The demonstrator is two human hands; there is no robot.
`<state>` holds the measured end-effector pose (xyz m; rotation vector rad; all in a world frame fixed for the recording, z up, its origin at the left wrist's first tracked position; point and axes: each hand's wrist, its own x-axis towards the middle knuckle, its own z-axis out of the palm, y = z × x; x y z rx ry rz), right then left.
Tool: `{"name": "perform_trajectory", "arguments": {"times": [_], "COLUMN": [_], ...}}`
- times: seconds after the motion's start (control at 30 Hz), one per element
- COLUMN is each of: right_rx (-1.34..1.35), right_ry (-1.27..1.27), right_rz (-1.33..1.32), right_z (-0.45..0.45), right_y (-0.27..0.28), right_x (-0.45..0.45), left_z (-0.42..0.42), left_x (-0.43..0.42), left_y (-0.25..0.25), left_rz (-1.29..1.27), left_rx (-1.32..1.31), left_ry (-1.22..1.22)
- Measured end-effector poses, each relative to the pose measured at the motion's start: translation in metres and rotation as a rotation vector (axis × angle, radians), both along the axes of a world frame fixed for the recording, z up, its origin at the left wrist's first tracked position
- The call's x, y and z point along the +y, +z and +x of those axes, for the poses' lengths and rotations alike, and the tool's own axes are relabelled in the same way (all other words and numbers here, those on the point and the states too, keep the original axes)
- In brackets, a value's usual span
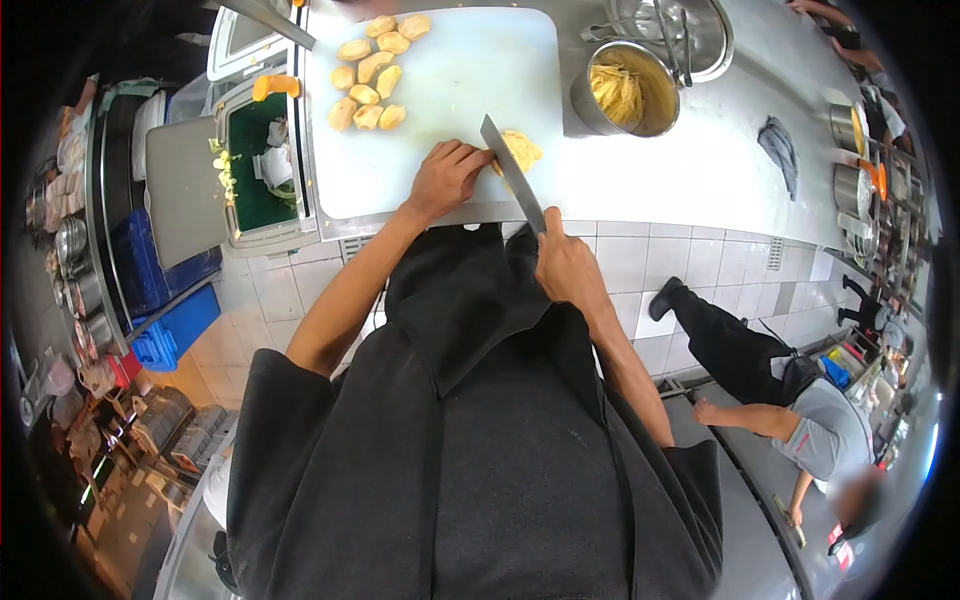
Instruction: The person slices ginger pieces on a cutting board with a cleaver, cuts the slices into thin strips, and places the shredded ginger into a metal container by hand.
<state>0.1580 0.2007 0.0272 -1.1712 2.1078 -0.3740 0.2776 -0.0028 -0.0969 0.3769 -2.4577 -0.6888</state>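
Observation:
My right hand (565, 262) is closed around the handle of a broad-bladed kitchen knife (512, 172). Its blade points away from me over a white cutting board (450, 80). Left of the blade, my left hand (450, 180) has its fingers curled and pressed on a pale yellow peeled piece, mostly hidden under the fingertips. Thin yellow slices (522, 148) lie just right of the blade. Several peeled yellow pieces (375, 68) sit at the board's far left. A metal pot (590, 105) to the right holds yellow strips (617, 95).
Left of the board is an open bin (262, 205) with scraps on its rim and an orange-yellow object (276, 87). A metal bowl (712, 40) with utensils stands behind the pot. A grey cloth (778, 157) lies further right. Another person (800, 410) works behind me at right.

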Motion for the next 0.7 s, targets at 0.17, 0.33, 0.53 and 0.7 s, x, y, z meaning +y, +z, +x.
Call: {"name": "perform_trajectory", "arguments": {"times": [0.17,0.33,0.53,0.7], "right_rx": [-0.001,-0.035,0.001,-0.008], "right_ry": [0.008,-0.014,-0.042,-0.048], "right_rz": [-0.024,-0.014,0.118,0.115], "right_z": [-0.002,-0.001,-0.002,-0.002], "right_y": [-0.019,-0.006,0.002,0.0], "right_x": [-0.005,-0.004,0.002,0.004], "left_z": [0.0,0.0,-0.001,0.0], "left_x": [-0.003,-0.001,-0.001,-0.002], "left_y": [-0.006,-0.003,-0.003,0.001], "left_rz": [-0.02,0.002,-0.003,-0.005], "left_rx": [-0.004,-0.022,-0.026,-0.012], "left_ry": [0.01,-0.008,-0.005,-0.015]}}
